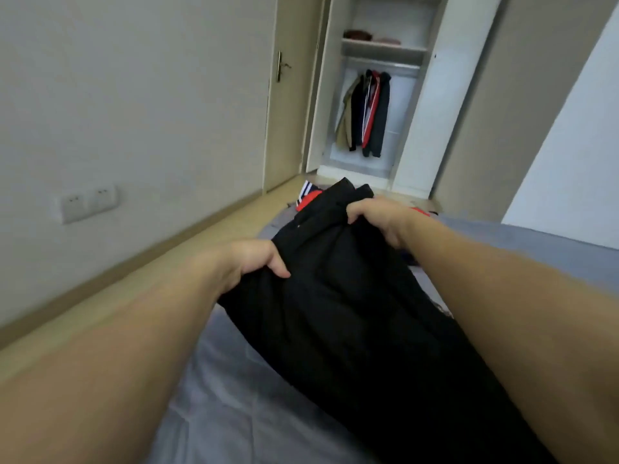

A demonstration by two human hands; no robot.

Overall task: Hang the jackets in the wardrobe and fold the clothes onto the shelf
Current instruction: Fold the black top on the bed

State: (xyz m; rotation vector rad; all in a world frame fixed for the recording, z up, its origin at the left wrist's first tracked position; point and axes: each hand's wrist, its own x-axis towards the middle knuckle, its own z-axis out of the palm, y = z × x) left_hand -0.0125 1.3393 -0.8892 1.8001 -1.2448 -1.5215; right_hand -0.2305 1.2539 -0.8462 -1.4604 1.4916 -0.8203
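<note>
Head camera looks down both forearms at a black garment (351, 313) stretched between two closed fists. To the left of the grips, bare wall and wooden floor (140, 279) run alongside the grey-sheeted bed (217, 413). The left hand (254, 259) pinches the near edge, fingers curled under and thumb on top; the right hand (378, 219) bunches the far end, lifted slightly. Holding two spread points probably keeps the cloth taut and flat for folding. Just beyond the right grip lies a red-and-striped piece of clothing (310, 197). Farther off stands the open wardrobe (412, 135), jackets (366, 112) already hung below a shelf (382, 45) holding folded items.
</note>
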